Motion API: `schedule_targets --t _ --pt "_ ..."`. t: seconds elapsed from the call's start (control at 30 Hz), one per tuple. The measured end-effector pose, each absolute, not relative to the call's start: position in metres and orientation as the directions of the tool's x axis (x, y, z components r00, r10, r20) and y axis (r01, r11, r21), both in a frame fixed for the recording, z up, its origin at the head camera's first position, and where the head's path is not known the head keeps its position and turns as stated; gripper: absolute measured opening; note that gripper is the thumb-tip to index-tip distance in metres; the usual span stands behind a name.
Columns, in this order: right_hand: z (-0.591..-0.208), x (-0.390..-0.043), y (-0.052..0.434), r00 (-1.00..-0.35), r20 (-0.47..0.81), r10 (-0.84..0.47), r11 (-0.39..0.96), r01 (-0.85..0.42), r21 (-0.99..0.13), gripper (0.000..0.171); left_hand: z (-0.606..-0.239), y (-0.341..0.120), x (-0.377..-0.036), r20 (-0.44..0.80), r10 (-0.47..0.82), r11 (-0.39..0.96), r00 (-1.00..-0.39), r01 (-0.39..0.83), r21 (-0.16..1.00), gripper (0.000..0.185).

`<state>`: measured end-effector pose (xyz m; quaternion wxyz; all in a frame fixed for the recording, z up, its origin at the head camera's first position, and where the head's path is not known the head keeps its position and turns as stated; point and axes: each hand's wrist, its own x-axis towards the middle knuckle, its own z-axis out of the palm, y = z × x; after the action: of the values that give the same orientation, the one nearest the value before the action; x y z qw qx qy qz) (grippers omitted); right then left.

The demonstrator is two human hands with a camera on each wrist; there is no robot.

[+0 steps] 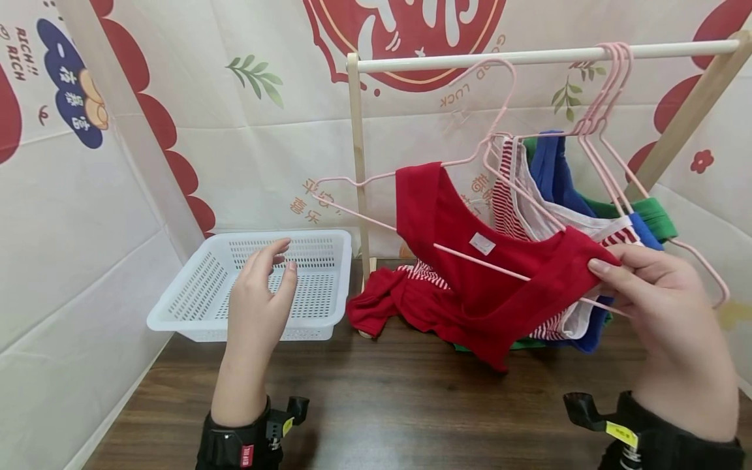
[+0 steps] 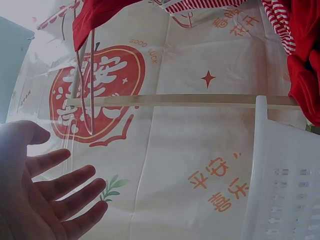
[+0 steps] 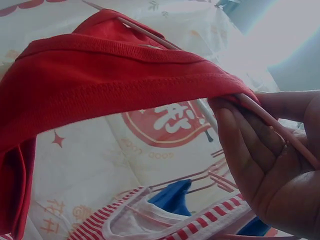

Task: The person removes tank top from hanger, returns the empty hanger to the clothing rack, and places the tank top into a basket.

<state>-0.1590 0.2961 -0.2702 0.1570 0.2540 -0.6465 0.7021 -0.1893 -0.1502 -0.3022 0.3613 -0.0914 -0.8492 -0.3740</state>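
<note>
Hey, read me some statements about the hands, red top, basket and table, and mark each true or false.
1. The right hand pinches the red top. True.
2. The left hand holds the white basket. False: that hand is empty and apart from it.
3. Part of the pink hanger shows across the red top's neckline. True.
4. The white basket is full. False: it looks empty where visible.
5. The tabletop is white. False: it is dark brown.

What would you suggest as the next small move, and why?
I'd probably bring the left hand to steady the pink hanger at its bare left end, since that hand holds nothing while the right hand alone grips the red top by its shoulder near the other end.
</note>
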Motion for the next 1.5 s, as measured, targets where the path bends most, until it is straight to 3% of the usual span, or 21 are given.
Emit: schedule_targets --t 0.23,0.6,0.9,1.17,1.5 --pt "-0.272 -0.168 0.292 -0.782 0.573 -0.245 -0.117 -0.563 -0.818 0.029 -0.304 -0.15 -0.192 0.67 -0.091 0.705 -0.736 0.428 0.566 0.036" --pt "-0.272 -0.174 0.284 -0.746 0.543 -0.385 0.068 -0.609 -0.79 0.025 -0.307 -0.149 -0.198 0.724 0.06 0.76 -0.687 0.502 0.414 0.047" --pt "-0.272 -0.178 0.275 -0.72 0.496 -0.485 0.144 -0.625 -0.767 0.025 -0.308 -0.145 -0.199 0.647 0.168 0.798 -0.744 0.488 0.353 0.066" --pt "-0.273 -0.18 0.27 -0.691 0.495 -0.527 0.133 -0.642 -0.755 0.026 -0.311 -0.142 -0.199 0.618 0.218 0.782 -0.755 0.514 0.353 0.063" --pt "-0.271 -0.176 0.27 -0.701 0.486 -0.521 0.179 -0.647 -0.741 0.027 -0.314 -0.141 -0.197 0.629 0.2 0.791 -0.751 0.503 0.349 0.042"
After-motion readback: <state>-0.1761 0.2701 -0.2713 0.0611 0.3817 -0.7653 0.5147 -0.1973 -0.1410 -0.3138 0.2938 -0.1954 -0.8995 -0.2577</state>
